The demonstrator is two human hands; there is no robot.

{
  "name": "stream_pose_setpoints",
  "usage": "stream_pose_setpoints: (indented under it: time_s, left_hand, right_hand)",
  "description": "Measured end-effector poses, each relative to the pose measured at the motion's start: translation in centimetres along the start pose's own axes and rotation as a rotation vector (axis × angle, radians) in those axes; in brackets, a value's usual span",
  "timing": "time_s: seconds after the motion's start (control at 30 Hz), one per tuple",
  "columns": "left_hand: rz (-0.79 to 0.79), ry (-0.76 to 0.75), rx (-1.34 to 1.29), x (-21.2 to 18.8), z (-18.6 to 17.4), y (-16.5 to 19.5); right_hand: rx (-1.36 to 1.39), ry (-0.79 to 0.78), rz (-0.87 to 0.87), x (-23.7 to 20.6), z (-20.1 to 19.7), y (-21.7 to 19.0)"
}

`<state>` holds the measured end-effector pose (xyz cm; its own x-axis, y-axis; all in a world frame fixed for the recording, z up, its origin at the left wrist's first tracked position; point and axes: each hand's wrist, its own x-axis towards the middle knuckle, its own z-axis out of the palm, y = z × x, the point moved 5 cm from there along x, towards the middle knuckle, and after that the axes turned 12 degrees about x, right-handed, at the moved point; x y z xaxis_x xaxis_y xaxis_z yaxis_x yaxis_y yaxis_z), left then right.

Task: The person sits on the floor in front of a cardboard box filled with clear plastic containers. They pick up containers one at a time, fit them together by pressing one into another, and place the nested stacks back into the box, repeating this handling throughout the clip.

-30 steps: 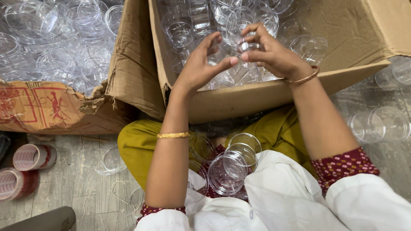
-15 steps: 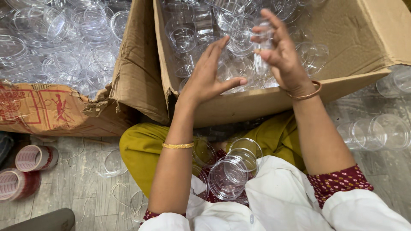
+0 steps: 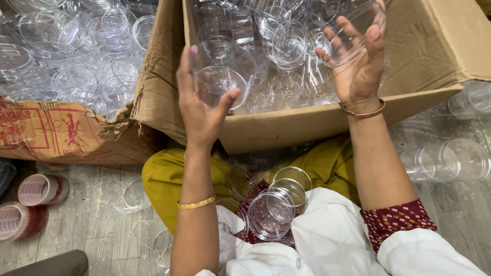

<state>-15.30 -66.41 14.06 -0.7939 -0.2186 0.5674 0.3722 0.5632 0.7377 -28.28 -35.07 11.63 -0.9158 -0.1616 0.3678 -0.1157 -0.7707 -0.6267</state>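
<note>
Left hand (image 3: 200, 107) grips a clear plastic cup (image 3: 221, 84) between thumb and fingers, at 10 o'clock from frame centre, over the near wall of the cardboard box (image 3: 307, 125). Right hand (image 3: 358, 64) at 1 o'clock cradles a second clear container (image 3: 353, 30), fingers spread round it. More clear jars (image 3: 279, 202) in the lap at 6 o'clock. Tape rolls (image 3: 30, 202) at 8 o'clock.

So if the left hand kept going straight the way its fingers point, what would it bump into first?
The left hand points up and forward, over the cardboard box. It would probably meet the heap of clear plastic containers inside first, though depth is hard to judge.
</note>
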Motion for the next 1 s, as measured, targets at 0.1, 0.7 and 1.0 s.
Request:
stream_pose_setpoints:
  time_s: [0.1,0.7,1.0]
  left_hand:
    - [-0.041,0.073,-0.008,0.1,-0.8,-0.4]
    - [-0.022,0.058,-0.088,-0.9,-3.9,0.2]
    - [0.075,-0.048,0.104,0.4,-1.1,2.2]
  right_hand:
    - [-0.002,0.003,-0.011,0.0,0.1,-0.1]
    - [0.088,0.074,-0.016,0.5,-1.0,0.6]
    - [-0.062,0.007,0.015,0.3,1.4,0.2]
